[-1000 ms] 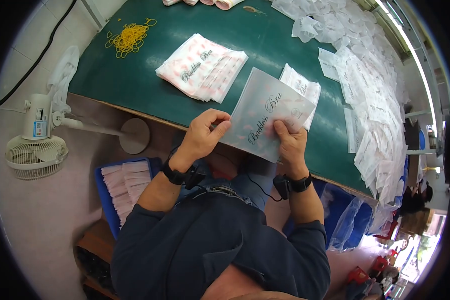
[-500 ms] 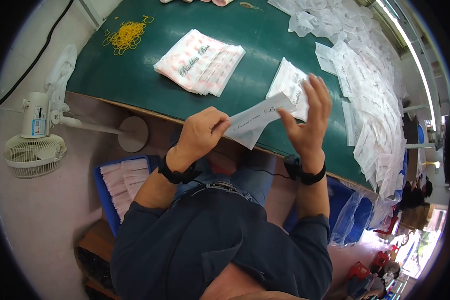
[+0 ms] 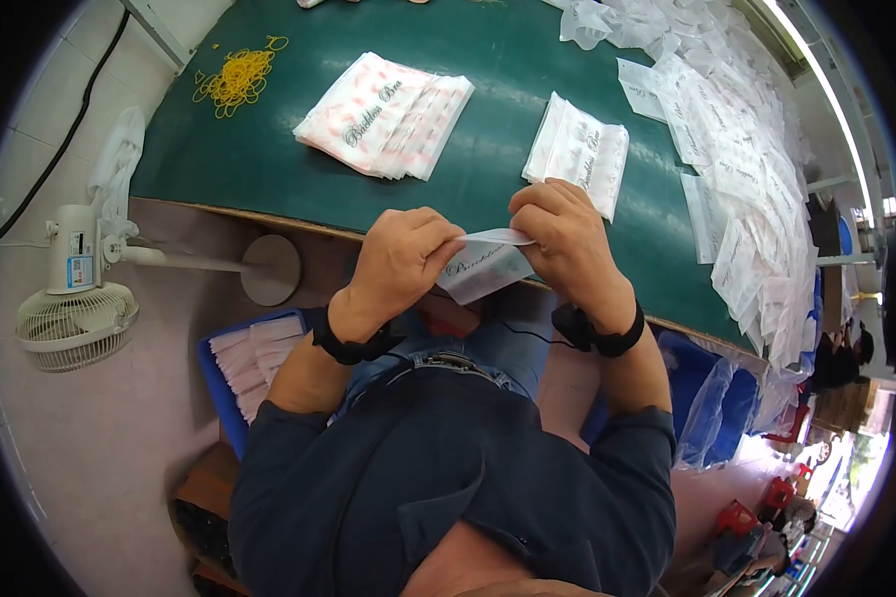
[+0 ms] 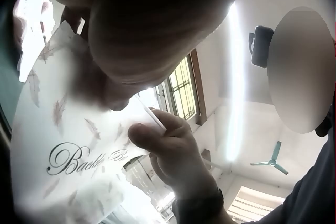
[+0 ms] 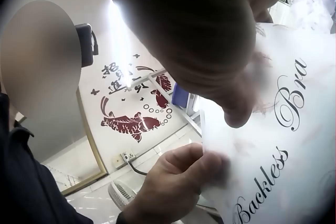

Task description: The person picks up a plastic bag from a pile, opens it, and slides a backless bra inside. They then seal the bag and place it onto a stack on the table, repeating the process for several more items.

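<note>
Over my lap, just in front of the green table (image 3: 269, 169), I hold a frosted plastic bag (image 3: 483, 267) printed "Backless Bra". My left hand (image 3: 438, 244) pinches its left top edge. My right hand (image 3: 536, 227) curls over the right top edge and pinches it. The left wrist view shows the bag (image 4: 68, 145) from below, with the right hand (image 4: 168, 150) gripping its rim. The right wrist view shows the bag's lettering (image 5: 278, 145) and the left hand (image 5: 173, 182) on its lower corner.
A fanned stack of pink-printed bags (image 3: 383, 114) and a smaller white stack (image 3: 577, 154) lie on the table. Yellow rubber bands (image 3: 234, 78) sit far left; loose bags (image 3: 747, 169) cover the right side. A fan (image 3: 75, 298) and a blue bin (image 3: 254, 363) stand beside my left.
One second ago both hands held the bag flat and face up. The right hand then let go and spread open. It now pinches the top edge again, and the bag sits lower and folded.
</note>
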The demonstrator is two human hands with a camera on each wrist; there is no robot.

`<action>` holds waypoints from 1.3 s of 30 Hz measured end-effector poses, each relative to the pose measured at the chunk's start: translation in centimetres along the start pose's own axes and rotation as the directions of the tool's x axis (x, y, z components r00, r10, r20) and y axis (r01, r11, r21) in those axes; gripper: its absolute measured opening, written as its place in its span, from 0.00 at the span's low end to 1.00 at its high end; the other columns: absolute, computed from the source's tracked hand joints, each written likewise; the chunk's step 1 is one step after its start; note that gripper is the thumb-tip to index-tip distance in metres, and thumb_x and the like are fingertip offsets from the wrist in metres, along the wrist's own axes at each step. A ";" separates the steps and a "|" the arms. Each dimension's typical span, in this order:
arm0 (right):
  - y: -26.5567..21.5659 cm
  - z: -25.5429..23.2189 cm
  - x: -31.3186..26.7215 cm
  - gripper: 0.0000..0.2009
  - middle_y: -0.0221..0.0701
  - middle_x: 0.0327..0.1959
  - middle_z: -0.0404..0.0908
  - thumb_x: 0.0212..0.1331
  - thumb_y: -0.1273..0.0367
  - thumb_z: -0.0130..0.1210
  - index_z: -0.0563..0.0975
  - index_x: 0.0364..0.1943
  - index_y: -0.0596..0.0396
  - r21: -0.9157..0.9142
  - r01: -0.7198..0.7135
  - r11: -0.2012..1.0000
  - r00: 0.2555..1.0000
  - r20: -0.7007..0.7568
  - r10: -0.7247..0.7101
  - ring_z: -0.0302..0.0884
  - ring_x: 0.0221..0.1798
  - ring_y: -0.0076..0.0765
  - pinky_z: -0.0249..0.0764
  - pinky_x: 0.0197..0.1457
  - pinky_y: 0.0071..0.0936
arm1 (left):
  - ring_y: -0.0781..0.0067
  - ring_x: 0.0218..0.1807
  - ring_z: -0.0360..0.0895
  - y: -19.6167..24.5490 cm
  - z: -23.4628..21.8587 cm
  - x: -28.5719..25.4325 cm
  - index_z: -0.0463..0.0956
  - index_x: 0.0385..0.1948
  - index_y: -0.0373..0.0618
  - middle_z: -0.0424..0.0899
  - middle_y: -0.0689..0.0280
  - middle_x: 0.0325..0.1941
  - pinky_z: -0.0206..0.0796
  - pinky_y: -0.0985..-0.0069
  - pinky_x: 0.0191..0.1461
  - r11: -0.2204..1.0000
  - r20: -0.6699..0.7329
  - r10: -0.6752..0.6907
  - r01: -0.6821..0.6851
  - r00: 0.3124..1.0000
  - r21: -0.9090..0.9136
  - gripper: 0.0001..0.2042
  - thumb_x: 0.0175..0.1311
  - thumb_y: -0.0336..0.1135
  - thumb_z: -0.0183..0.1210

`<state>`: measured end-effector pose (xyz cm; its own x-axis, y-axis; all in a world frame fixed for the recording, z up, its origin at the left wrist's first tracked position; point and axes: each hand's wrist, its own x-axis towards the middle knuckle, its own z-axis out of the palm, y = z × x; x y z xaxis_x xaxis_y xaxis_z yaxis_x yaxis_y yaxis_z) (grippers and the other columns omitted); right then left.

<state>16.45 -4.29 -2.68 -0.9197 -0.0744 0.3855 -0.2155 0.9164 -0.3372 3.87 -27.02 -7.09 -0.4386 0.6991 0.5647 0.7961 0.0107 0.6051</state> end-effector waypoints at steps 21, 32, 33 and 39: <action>0.9 1.5 -1.8 0.06 0.29 0.54 0.84 0.53 0.70 0.68 0.81 0.32 0.50 -0.398 0.019 0.917 0.997 0.078 0.013 0.79 0.65 0.37 0.65 0.77 0.50 | 0.63 0.30 0.81 0.1 0.3 0.8 0.84 0.33 0.39 0.86 0.60 0.29 0.74 0.67 0.36 0.952 0.068 -0.302 0.305 0.951 -0.038 0.09 0.59 0.31 0.74; -0.7 2.5 -0.2 0.10 0.35 0.35 0.79 0.50 0.76 0.66 0.79 0.36 0.52 0.286 -0.132 0.949 0.991 0.027 0.130 0.82 0.37 0.46 0.78 0.41 0.41 | 0.49 0.41 0.88 -2.5 1.9 0.6 0.82 0.41 0.43 0.90 0.52 0.40 0.77 0.58 0.42 0.986 0.495 -0.106 0.026 0.863 0.166 0.09 0.64 0.35 0.68; -1.0 3.0 -0.6 0.10 0.35 0.32 0.78 0.49 0.77 0.65 0.79 0.36 0.53 0.445 -0.272 0.853 0.960 0.068 0.271 0.81 0.34 0.48 0.77 0.37 0.42 | 0.50 0.41 0.88 -2.5 2.1 0.2 0.82 0.41 0.42 0.90 0.53 0.39 0.78 0.59 0.42 0.989 0.600 -0.147 0.115 0.786 0.092 0.09 0.65 0.35 0.67; -0.9 5.1 -1.7 0.08 0.37 0.28 0.77 0.54 0.77 0.65 0.77 0.35 0.55 0.271 0.132 0.953 0.991 -0.037 -0.127 0.78 0.30 0.52 0.74 0.32 0.42 | 0.57 0.43 0.88 -0.3 2.7 -0.2 0.83 0.47 0.40 0.90 0.56 0.42 0.78 0.62 0.47 0.910 0.991 -0.036 0.415 0.132 -0.022 0.13 0.67 0.37 0.64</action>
<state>16.53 -7.00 -7.41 -0.8721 -0.1756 0.4567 -0.4161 0.7574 -0.5033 4.85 -25.18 -8.89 0.3267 0.8001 -0.5032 0.5327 0.2839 0.7973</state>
